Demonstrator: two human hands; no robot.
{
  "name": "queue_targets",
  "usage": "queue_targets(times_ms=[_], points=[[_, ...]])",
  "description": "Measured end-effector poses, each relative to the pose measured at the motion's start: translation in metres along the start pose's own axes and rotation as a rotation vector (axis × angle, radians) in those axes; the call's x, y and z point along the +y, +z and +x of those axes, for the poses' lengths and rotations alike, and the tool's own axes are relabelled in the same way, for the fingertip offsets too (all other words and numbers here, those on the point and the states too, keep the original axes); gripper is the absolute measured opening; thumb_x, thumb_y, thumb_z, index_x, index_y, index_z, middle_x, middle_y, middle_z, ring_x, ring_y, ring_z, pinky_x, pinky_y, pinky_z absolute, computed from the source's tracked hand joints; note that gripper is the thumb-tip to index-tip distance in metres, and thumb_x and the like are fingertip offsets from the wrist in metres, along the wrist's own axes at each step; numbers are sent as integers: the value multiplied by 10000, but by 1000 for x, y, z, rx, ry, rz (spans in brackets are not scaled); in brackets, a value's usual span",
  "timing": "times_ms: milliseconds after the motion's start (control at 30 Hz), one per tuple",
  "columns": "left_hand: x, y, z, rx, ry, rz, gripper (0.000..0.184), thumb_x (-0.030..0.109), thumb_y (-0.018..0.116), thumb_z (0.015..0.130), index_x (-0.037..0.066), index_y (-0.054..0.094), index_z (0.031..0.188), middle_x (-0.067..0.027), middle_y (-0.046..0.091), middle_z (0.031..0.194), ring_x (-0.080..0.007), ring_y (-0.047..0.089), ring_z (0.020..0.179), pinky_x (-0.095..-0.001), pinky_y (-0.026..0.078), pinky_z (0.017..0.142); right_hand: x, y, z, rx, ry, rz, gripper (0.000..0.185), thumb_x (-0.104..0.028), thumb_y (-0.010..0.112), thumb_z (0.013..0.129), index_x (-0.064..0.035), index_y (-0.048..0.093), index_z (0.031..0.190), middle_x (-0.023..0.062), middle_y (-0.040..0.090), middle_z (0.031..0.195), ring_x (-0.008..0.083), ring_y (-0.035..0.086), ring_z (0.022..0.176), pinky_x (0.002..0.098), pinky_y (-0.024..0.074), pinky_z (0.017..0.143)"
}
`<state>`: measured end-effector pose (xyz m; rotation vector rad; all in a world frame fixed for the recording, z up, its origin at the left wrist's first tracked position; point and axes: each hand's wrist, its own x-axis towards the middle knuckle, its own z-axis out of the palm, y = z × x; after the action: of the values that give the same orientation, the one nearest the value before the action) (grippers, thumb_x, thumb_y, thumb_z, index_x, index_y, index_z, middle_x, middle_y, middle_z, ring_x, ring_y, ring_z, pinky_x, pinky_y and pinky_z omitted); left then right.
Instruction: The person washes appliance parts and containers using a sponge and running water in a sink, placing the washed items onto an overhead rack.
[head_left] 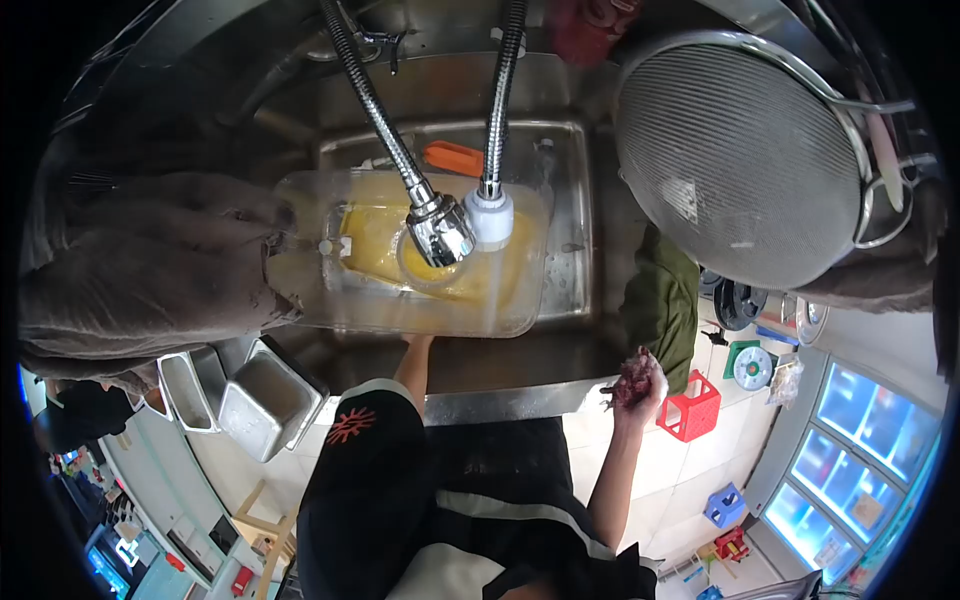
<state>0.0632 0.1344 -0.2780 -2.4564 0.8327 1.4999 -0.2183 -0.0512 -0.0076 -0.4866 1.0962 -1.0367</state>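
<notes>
The left hand [416, 341] is mostly out of sight at the near wall of the clear tub [520, 322], so its fingers and grip cannot be made out. In the right hand [654, 388], a dark red clump [632, 380] is too blurred to identify and covers part of the fingers. The chrome spray head [440, 232] and the white nozzle [488, 214] block parts of the yellow contents [372, 232], whose outline is unclear. The top edge cuts off 2 metal hoses [373, 95] and a blurred red object [592, 28]. The scale's dial [753, 368] is too small to read.
</notes>
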Motion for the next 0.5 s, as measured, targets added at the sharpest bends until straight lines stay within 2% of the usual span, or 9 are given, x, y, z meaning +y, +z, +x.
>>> queue_targets(times_ms=[67,100,167,200,333,433,500], points=[[-7,-1,13,24,-77,-53,218,169,602,691,48,571,870,-116,582,765,-199,549,650,-301,402,521,13,12,13,-63,2,5,383,-207,508,764,87,456,1003,51,512,748,123,470,578,199,393,481],[-7,0,21,27,-95,-89,216,169,604,690,49,572,867,-113,582,759,-194,548,642,-297,398,513,20,11,22,-152,44,29,383,-221,506,762,78,465,998,58,519,770,130,489,599,208,409,495],[-2,6,38,30,-110,-170,211,168,608,688,52,575,860,-108,582,747,-186,547,627,-290,391,496,27,45,18,-5,72,-51,376,-225,503,760,70,476,992,66,531,784,140,514,636,215,428,526],[2,11,47,26,-111,-211,209,168,610,687,53,576,857,-106,582,741,-182,546,620,-287,388,487,33,33,26,-100,102,-56,361,-217,501,757,58,486,991,76,547,802,155,538,664,229,451,546],[17,32,77,-3,-123,-366,199,168,618,682,58,581,844,-96,583,717,-164,542,590,-273,374,453,47,29,33,-25,141,-15,338,-213,497,763,37,495,989,87,559,808,170,550,613,224,449,436],[18,44,87,-35,-133,-479,192,168,623,679,62,585,834,-88,583,699,-151,539,568,-262,364,428,45,12,36,-70,125,-86,361,-235,503,754,12,487,1016,88,555,860,176,554,631,239,468,461],[12,52,82,-82,-128,-580,187,168,627,677,64,587,828,-83,583,688,-143,537,553,-255,357,411,38,8,35,-63,125,-89,336,-221,496,763,18,493,1000,82,554,801,166,549,600,228,462,445]])
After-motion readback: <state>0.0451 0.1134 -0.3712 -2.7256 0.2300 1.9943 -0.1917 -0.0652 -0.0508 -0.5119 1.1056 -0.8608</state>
